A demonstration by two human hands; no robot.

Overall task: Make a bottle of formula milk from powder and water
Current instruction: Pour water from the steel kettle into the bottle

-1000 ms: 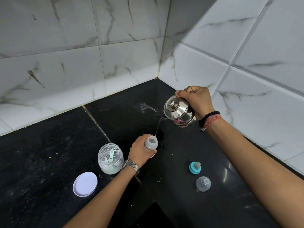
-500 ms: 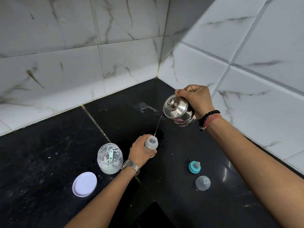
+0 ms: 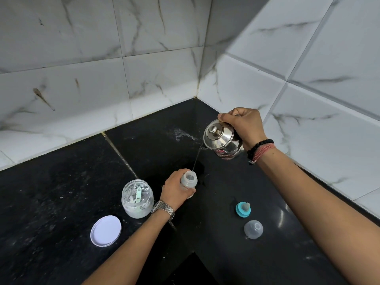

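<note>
Little has moved since the earlier pictures: both hands hold the same pose, and the thin stream of water (image 3: 197,159) keeps running from the steel kettle (image 3: 223,140) into the feeding bottle (image 3: 189,182), with the whole scene sitting only slightly differently in view.

The left hand (image 3: 176,190) is wrapped round the bottle's body, fingers curled closed on its far side and thumb along the near side, leaving the open neck clear above them. The bottle stands upright on the black stone counter (image 3: 61,182). The right hand (image 3: 244,126) is closed on the kettle's handle, which the fist hides, with the kettle tilted so that its lidded top faces the camera and its spout points down-left, well above the bottle mouth. A beaded bracelet (image 3: 260,148) and red thread circle that wrist; a metal watch (image 3: 163,208) sits on the left one.

Just beside the left wrist stands an open glass jar of powder (image 3: 137,199) with a pale green scoop (image 3: 138,195) inside. Its white lid (image 3: 106,231) lies flat nearer the camera, apart from the jar. To the right of the bottle, well clear of it, lie the teal ring with teat (image 3: 243,209) and, just nearer, the clear dome cap (image 3: 253,229).

Tiled walls (image 3: 102,79) meet in a corner behind the kettle, close to the right hand. Open counter spreads to the left, and the counter's front edge forms a notch at the bottom centre.
</note>
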